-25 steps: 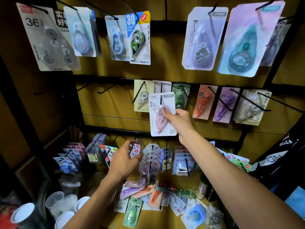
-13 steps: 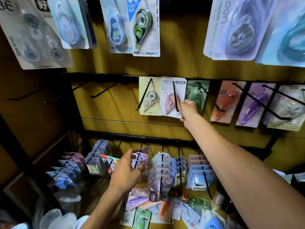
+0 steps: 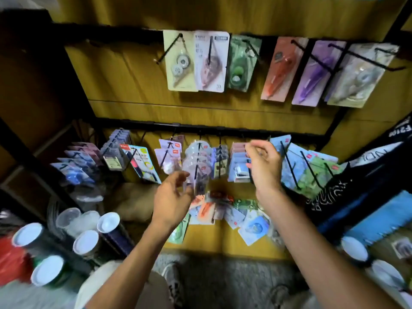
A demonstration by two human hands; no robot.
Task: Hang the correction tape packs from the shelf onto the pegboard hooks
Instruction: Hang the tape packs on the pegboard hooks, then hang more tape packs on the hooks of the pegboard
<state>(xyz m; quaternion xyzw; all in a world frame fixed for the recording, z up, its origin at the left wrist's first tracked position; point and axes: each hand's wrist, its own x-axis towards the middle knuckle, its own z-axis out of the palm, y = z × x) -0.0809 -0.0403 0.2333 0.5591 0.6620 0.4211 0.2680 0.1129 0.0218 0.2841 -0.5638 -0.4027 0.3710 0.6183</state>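
Both hands hover over a wooden shelf (image 3: 207,236) strewn with correction tape packs (image 3: 252,226), below a pegboard display. At left, the left hand (image 3: 172,199) reaches toward a stack of clear round packs (image 3: 197,161) on a lower hook, fingers loosely curled; motion blur makes it impossible to tell whether it grips anything. At right, the right hand (image 3: 264,168) is raised in front of the lower row, fingers loosely curled and thumb near the fingertips, with nothing visible between them.

On the middle rail, six packs hang from black hooks: a cream pack (image 3: 180,63), a pale pink pack (image 3: 211,61) touching it, a green pack (image 3: 242,63), an orange pack (image 3: 281,70), a purple pack (image 3: 314,74) and a grey-white pack (image 3: 359,79). Along the lower rail (image 3: 138,124), further packs crowd the hooks, among them blue packs (image 3: 73,168) at far left and light blue and green packs (image 3: 312,172) at right.

Loose packs lie flat on the shelf between the two forearms, overlapping one another, including an orange one (image 3: 206,209) and a blue one (image 3: 256,228). White-lidded cylindrical containers (image 3: 85,243) stand at lower left, and a black bag with white lettering (image 3: 361,172) sits at right.
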